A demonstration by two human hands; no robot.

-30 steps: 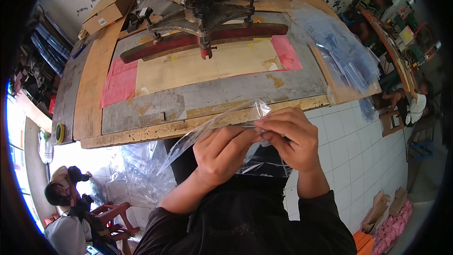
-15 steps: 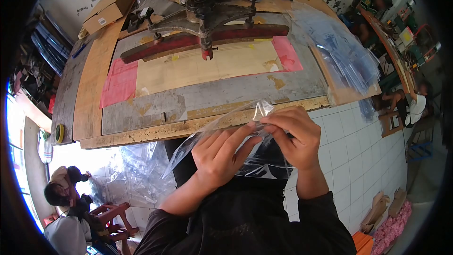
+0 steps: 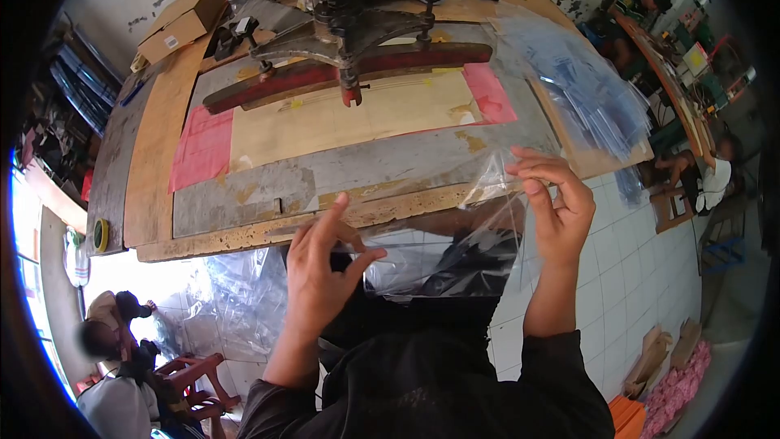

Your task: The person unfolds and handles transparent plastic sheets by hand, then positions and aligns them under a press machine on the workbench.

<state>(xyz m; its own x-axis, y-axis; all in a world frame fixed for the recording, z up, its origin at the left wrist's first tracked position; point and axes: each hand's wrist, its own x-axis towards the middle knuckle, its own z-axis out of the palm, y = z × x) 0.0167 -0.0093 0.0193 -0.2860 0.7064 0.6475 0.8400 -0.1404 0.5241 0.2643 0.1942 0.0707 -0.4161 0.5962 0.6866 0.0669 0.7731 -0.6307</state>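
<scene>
A thin clear plastic sheet [image 3: 479, 244] hangs in front of the worktable's near edge, over my lap. My right hand [image 3: 561, 207] pinches its upper right corner between thumb and fingers. On the sheet's left side is my left hand [image 3: 321, 264], index finger raised and thumb held apart from it. The film passes close to its fingertips; whether they touch it is hard to see. Beyond both hands is a press with a long red-edged curved bar [image 3: 357, 73], above a cream sheet [image 3: 349, 126] with pink ends on the grey bed.
A pile of clear plastic pieces [image 3: 593, 89] covers the table's right side. At the back left sits a cardboard box [image 3: 183, 20]. A tape roll [image 3: 101, 232] lies at the left edge. Crumpled plastic [image 3: 240, 297] is on the floor. Other people sit at left and right.
My hands were close together at the sheet's upper edge and have moved apart. The left went left and its fingers spread; the right went right and up, drawing the sheet wider.
</scene>
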